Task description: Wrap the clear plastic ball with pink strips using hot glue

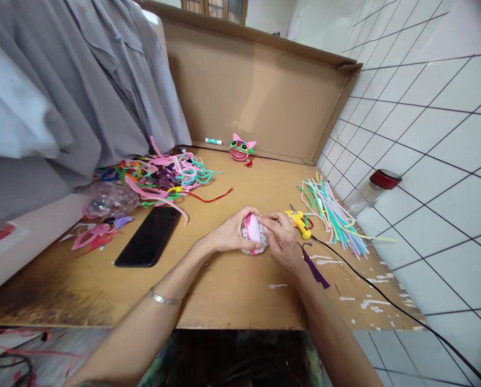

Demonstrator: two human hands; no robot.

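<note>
Fingers of the left grip (234, 232) are clamped around a small fuzzy ball (253, 228), pink, lilac and greyish; whether it rests on the surface (232, 293) or hangs slightly above, I cannot tell. At its right edge, the bent fingers of the right grip (281, 235) touch it; if they pinch some strand there, I cannot tell. The step in hand seems to be pressing or adjusting this edge, and the next move probably calls for a steady left grip and small, exact finger work. Just beside the right grip lies a yellow glue gun (304, 228), its cord cut off at lower right; nearer to the person, a purple tassel (316, 270). Farther right are pipe cleaners (337, 215). Left of the left grip lies a phone (148, 236). The ball's underside is hidden.
</note>
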